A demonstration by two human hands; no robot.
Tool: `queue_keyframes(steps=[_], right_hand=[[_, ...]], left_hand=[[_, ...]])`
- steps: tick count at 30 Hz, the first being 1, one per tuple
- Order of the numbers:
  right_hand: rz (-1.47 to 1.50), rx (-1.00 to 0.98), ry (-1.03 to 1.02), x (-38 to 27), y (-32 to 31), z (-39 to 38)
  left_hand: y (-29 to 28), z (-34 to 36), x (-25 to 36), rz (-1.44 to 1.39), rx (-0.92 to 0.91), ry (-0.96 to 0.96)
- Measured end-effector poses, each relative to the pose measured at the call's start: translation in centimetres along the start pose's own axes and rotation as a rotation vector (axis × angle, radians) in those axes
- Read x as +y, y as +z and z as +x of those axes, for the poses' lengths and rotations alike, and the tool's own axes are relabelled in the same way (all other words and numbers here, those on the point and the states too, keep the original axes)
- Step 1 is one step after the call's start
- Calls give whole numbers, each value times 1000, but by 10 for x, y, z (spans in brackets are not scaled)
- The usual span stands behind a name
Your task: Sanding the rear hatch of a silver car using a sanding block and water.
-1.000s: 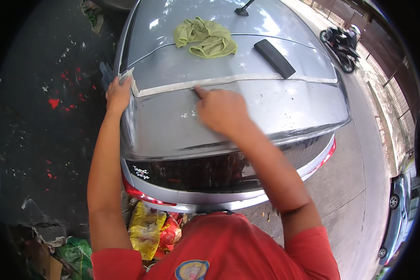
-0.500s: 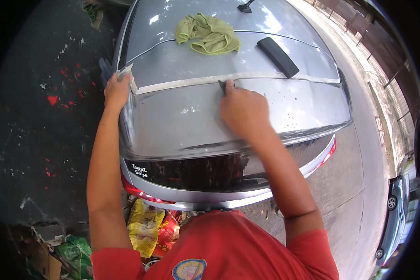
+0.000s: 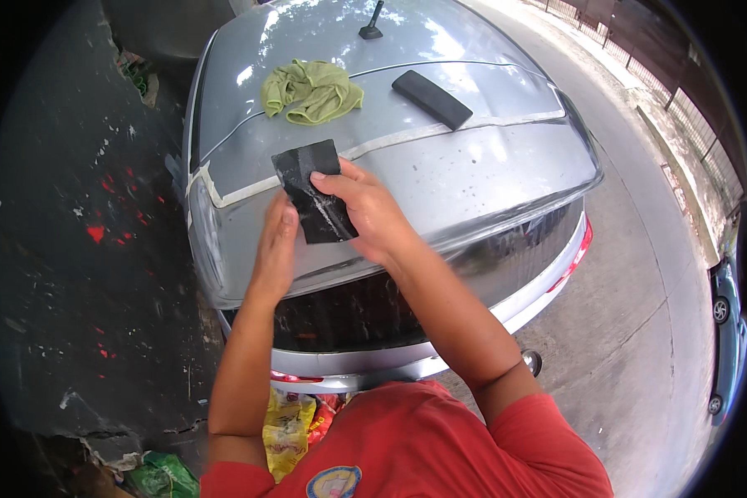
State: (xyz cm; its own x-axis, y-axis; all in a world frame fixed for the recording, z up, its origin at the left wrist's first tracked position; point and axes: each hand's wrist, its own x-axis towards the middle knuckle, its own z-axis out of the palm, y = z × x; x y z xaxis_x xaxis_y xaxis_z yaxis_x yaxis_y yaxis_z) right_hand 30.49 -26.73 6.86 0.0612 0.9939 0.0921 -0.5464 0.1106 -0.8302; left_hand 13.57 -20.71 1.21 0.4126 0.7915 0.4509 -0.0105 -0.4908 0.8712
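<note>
A silver car (image 3: 490, 166) fills the middle, pale tape (image 3: 249, 193) crossing it; grey road (image 3: 614, 349) curves down the right. At centre, the right hand (image 3: 369, 212) pinches a creased black sheet (image 3: 303, 195), thumb on top; the left hand (image 3: 275, 245) is at its left edge — its grip I can't tell. Printed yellow packaging (image 3: 287, 432), contents unclear, lies lower left; a round badge (image 3: 334, 482) marks the red shirt (image 3: 440, 440), bottom centre.
</note>
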Motion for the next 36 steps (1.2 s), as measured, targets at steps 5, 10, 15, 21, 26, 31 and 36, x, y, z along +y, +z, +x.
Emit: queue_keyframes(steps=[5, 10, 15, 21, 26, 31, 36], right_hand=[[187, -121, 65, 6, -1, -6], [-447, 91, -110, -26, -44, -9], [-960, 355, -506, -69, -122, -1], [-1149, 306, -596, -46, -128, 1], [-1378, 267, -690, -51, -133, -3], [-1409, 251, -664, -49, -129, -4], [-1573, 238, -714, -46, -128, 0]], left_hand=[[42, -12, 31, -580, 61, -236], [-1, -2, 55, -365, 196, -99], [-42, -8, 53, 723, 195, -16], [-32, -10, 2, 1063, -24, 235], [-47, -7, 6, 995, -44, 195], [-66, -10, -22, 1102, 116, 85], [-14, 11, -11, 1273, 165, 99]])
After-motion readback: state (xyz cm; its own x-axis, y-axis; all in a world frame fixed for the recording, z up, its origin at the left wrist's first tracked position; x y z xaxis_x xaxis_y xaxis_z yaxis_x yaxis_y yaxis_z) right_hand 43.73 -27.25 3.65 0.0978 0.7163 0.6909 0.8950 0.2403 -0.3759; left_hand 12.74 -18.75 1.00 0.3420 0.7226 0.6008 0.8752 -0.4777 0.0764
